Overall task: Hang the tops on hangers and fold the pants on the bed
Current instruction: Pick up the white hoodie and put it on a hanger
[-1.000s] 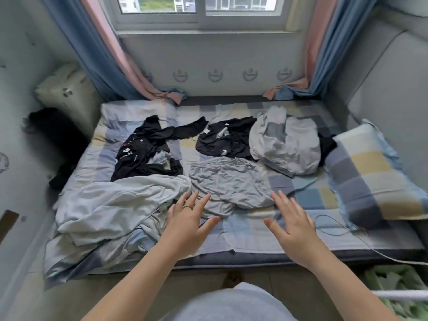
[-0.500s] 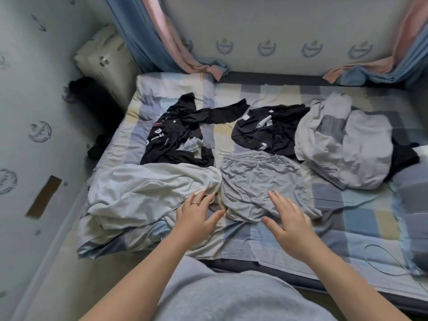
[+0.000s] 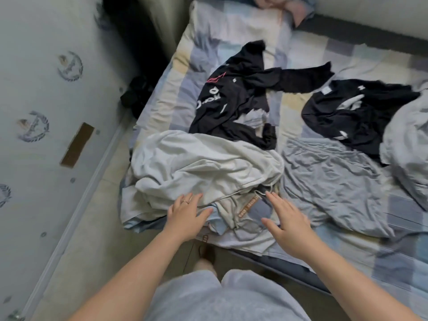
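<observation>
A crumpled pale grey-white pair of pants (image 3: pixel 199 167) with a drawstring and an orange label lies at the bed's near left corner. My left hand (image 3: pixel 186 215) hovers over its near edge with fingers spread. My right hand (image 3: pixel 286 218) is spread flat just right of the waistband. Neither hand holds anything. Grey shorts (image 3: pixel 328 179) lie to the right. Behind are a black printed top (image 3: pixel 234 98) and a second black garment (image 3: pixel 356 117). A light grey garment (image 3: pixel 407 147) sits at the right edge.
The checked bedsheet (image 3: pixel 231 28) covers the bed (image 3: pixel 393 269), which runs along the left wall (image 3: pixel 46 112). A strip of floor (image 3: pixel 99 228) lies between wall and bed. A dark item (image 3: pixel 136 93) sits on the floor by the bed's far left side.
The view has swung left and down. Both hands have shifted left from the grey shorts to the pale pants at the bed's corner, still spread.
</observation>
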Motion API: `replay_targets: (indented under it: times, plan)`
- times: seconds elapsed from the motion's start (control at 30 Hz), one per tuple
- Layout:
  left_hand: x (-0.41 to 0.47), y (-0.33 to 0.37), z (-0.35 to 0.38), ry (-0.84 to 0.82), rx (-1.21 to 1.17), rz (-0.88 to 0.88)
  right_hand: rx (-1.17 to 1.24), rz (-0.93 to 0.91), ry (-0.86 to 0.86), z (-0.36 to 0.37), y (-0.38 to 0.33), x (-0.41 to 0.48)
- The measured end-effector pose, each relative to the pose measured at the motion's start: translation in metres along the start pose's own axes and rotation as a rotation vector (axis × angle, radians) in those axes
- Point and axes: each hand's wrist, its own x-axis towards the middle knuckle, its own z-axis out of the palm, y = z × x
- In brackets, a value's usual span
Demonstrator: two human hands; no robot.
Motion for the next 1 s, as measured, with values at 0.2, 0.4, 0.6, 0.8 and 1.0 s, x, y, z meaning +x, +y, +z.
replay_targets:
  times: [0.2, 0.4, 0.6, 0.8, 1.0]
  plan:
    - [0.099, -0.103, -0.013, 0.055, -0.125, -0.146, -0.146, -0.086, -0.126, 0.055, -0.066, 0.135]
    - [0.199, -0.189, -0.025, 0.305, -0.134, -0.231, -0.278, -0.277, -0.054, 0.102, -0.145, 0.295]
    - [0.272, -0.244, -0.031, 0.437, -0.433, -0.358, -0.305, -0.45, 0.088, 0.124, -0.229, 0.426]
    - [0.277, -0.252, -0.024, 0.553, -0.398, -0.347, -0.491, -0.611, 0.028, 0.147, -0.276, 0.477]
    - [0.222, -0.21, -0.005, 0.469, -0.45, -0.07, -0.542, -0.597, 0.033, 0.156, -0.25, 0.447]
